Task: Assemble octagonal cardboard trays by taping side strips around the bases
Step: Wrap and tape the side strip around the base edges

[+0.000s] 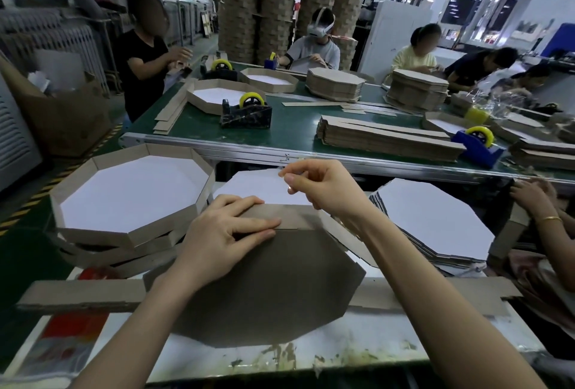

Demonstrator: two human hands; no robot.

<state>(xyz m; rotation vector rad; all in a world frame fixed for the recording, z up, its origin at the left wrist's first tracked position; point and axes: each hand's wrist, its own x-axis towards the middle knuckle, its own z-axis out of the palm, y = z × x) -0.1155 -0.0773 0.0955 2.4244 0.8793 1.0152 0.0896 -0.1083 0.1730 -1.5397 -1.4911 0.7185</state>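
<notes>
On the white table point(357, 345), right in front of the person, lies the brown octagon base point(264, 289), flat, with its brown side up. Its widest part goes from left to right, and one straight edge faces away from the person. Along that far edge a side strip point(298, 217) stands up, and its long way goes left to right too. The left hand point(224, 233) lies flat with straight fingers over the place where strip and base meet, and presses down on both. Above the far edge of the base the right hand point(317, 184) is lifted, and its thumb and first finger pinch a bit of clear tape point(284, 174). The tape is so thin and see-through that most of it is hard to make out.

Under the base a long cardboard strip point(81, 295) lies flat and sticks out past the base on the left and on the right. In front of the base there is bare table. Just left of the base sits a stack of finished trays point(133, 195), so there is little room on that side. Near the base on the right is a pile of white octagon sheets point(435, 217). Behind the base another white sheet point(258, 186) is partly hidden by both hands. Far behind the base is a green belt table point(289, 130) with a black tape holder point(245, 111). To the right of the base another person's hand point(529, 195) is partly cut off by the picture edge
</notes>
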